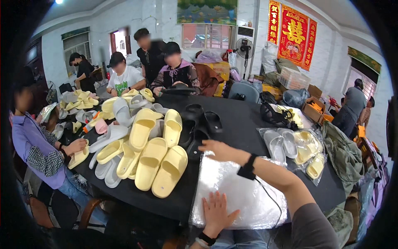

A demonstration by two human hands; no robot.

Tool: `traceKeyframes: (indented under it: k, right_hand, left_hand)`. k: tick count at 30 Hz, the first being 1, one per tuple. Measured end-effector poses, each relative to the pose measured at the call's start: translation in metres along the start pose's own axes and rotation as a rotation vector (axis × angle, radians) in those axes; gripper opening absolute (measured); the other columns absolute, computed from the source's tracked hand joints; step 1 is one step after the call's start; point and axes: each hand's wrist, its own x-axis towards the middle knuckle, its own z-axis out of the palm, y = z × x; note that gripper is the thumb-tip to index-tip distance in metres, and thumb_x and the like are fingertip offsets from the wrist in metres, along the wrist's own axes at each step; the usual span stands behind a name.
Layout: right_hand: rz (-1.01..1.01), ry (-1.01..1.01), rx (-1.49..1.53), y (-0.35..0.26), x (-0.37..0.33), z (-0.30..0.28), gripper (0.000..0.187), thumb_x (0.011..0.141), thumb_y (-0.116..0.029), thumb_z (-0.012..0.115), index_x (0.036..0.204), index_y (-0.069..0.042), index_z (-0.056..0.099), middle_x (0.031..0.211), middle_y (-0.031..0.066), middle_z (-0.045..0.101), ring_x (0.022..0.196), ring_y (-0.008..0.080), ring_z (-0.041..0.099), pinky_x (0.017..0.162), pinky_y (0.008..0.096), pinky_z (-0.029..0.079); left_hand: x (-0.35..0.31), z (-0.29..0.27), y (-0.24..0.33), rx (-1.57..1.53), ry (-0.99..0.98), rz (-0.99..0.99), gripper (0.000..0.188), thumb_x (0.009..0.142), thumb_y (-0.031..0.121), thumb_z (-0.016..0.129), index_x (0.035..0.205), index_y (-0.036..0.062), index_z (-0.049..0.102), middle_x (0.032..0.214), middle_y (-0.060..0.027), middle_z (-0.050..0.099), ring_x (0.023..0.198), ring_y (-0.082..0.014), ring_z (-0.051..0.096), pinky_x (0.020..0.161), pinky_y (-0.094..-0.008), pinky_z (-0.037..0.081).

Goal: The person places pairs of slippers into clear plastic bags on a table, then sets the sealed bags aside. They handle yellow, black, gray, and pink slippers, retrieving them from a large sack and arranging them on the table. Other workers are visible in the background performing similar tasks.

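A stack of clear plastic bags lies flat on the black table in front of me. My left hand rests flat on its near edge, fingers spread. My right hand reaches over the far edge of the bags, fingers extended beside a black slide sandal. A black band with a cable is on my right wrist. A pile of pale yellow slide sandals lies just left of the bags.
Grey sandals mix into the pile. More black sandals lie further back. Bagged grey and yellow sandals sit at the right. A person in purple holds a yellow sandal at the left; others work at the far side.
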Motion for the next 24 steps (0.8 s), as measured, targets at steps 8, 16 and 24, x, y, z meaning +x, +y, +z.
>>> traceKeyframes:
  k: [8, 16, 24]
  right_hand:
    - [0.239, -0.239, -0.353, -0.11, -0.224, 0.0, 0.079, 0.085, -0.056, 0.06, 0.147, -0.015, 0.034, 0.151, 0.0122, 0.034, 0.139, 0.0319, 0.033, 0.107, 0.062, 0.028]
    - [0.744, -0.12, -0.318, -0.085, -0.362, -0.013, 0.08, 0.078, -0.053, 0.068, 0.143, -0.015, 0.042, 0.15, 0.0143, 0.036, 0.139, 0.0333, 0.032, 0.112, 0.0592, 0.02]
    - [0.8, 0.617, -0.111, -0.126, -0.378, -0.014, 0.053, 0.084, -0.017, 0.066, 0.134, -0.008, 0.052, 0.142, 0.0195, 0.044, 0.132, 0.039, 0.039, 0.11, 0.0496, 0.028]
  left_hand:
    - [0.004, 0.0, 0.007, -0.018, 0.058, 0.013, 0.09, 0.083, 0.073, 0.046, 0.139, 0.0023, 0.047, 0.147, -0.0246, 0.038, 0.141, -0.0423, 0.026, 0.114, -0.0621, 0.007]
    - [0.009, 0.003, 0.01, 0.045, -0.022, 0.022, 0.094, 0.081, 0.073, 0.049, 0.141, 0.0002, 0.044, 0.146, -0.0244, 0.04, 0.141, -0.0422, 0.027, 0.114, -0.0604, 0.007]
    - [0.013, 0.003, 0.02, 0.099, -0.094, -0.052, 0.096, 0.08, 0.068, 0.057, 0.145, 0.0002, 0.037, 0.15, -0.0257, 0.032, 0.142, -0.0426, 0.024, 0.114, -0.0604, 0.007]
